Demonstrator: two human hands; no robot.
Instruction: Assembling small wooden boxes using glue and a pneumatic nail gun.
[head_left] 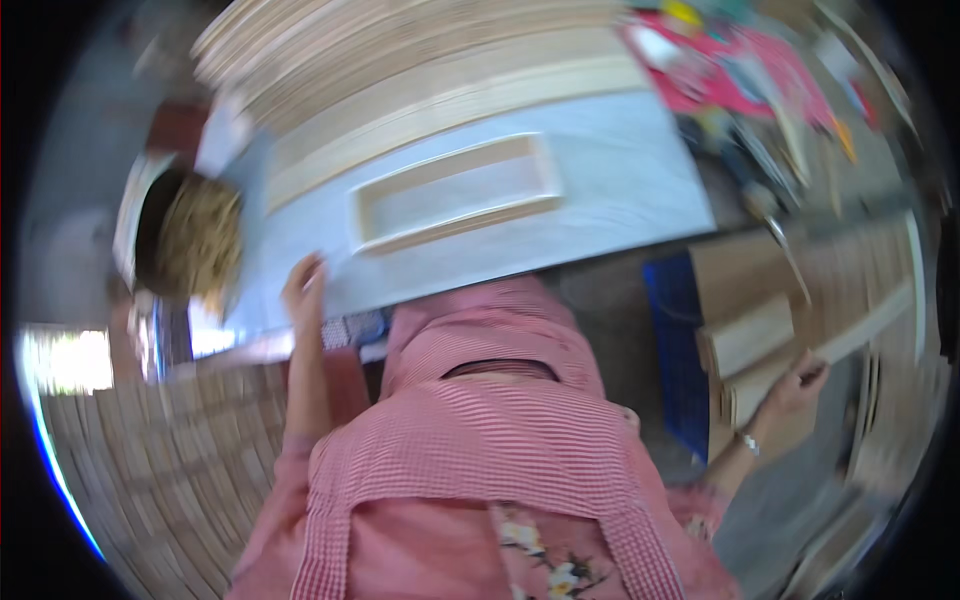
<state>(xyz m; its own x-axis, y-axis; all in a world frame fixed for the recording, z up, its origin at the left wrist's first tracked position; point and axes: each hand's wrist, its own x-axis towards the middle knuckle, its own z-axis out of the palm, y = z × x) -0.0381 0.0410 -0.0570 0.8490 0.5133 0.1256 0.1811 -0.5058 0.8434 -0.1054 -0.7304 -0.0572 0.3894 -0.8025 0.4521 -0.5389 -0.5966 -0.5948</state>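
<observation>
My left hand (304,287) is at the front left edge of the pale table sheet (620,170), its fingers slightly bent and blurred. Nothing shows in it. On the sheet, to the right of that hand, lies a shallow rectangular wooden frame (460,227) with low walls. Off to the right and below table height, my right hand (790,388) has its fingers curled beside the end of a long pale wooden strip (872,322). What those fingers hold is hidden by blur. Short wooden boards (750,335) lie close to that hand.
Long stacked wooden slats (430,65) cover the table's far side. A round container of wood pieces (200,235) stands at left. Tools lie near a pink cloth (790,85) at far right. A blue crate (675,350) sits beside the boards. Wooden blocks (150,470) fill the lower left.
</observation>
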